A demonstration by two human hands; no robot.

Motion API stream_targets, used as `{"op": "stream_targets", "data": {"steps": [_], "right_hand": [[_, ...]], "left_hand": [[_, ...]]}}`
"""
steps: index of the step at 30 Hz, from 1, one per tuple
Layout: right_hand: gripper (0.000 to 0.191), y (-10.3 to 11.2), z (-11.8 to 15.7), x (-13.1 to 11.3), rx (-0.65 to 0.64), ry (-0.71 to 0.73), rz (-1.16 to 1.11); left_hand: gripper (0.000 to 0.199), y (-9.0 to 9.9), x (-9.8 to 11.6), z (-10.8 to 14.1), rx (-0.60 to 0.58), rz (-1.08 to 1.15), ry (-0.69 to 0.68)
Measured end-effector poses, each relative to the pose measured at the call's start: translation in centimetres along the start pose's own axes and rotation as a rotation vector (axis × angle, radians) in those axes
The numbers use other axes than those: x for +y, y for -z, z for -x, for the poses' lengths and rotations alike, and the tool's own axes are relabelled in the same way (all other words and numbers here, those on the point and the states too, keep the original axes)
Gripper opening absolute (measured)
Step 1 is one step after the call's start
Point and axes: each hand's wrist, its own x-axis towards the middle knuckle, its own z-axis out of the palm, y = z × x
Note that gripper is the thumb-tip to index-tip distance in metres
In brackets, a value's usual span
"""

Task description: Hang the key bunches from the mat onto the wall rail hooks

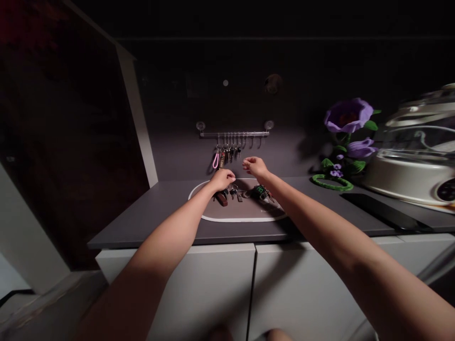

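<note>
My left hand point(222, 180), half curled, gripping nothing I can see, hangs just above a brown fob point(222, 199); my right hand point(255, 166), loosely open and empty, hovers beyond the keys point(236, 192) on a mat point(241, 219).

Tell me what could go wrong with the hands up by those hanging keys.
The left hand is just below the hanging keys, so a bump could set them swinging or unhook one. The loose keys on the mat lie close together, so their rings might tangle. The rail seems held by suction cups, which might let go under a hard tug.
</note>
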Motion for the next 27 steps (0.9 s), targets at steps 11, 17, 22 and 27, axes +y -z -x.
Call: {"op": "stream_targets", "data": {"steps": [11,17,22,27], "right_hand": [[0.013,1.3,2.0,3.7,-0.177,0.308,0.670],[0.012,1.6,1.7,3.9,-0.270,0.366,0.794],[0.014,1.2,1.4,4.2,-0.312,0.410,0.873],[0.015,1.0,1.6,4.1,-0.328,0.411,0.892]], "left_hand": [[0.021,-0.9,-0.5,0.6,-0.057,-0.281,-0.052],[0.021,-1.5,-1.3,0.5,-0.079,-0.239,0.015],[0.017,-1.5,-1.1,0.5,-0.067,-0.167,0.067],[0.010,-1.4,-0.8,0.6,-0.061,0.005,0.141]]}}
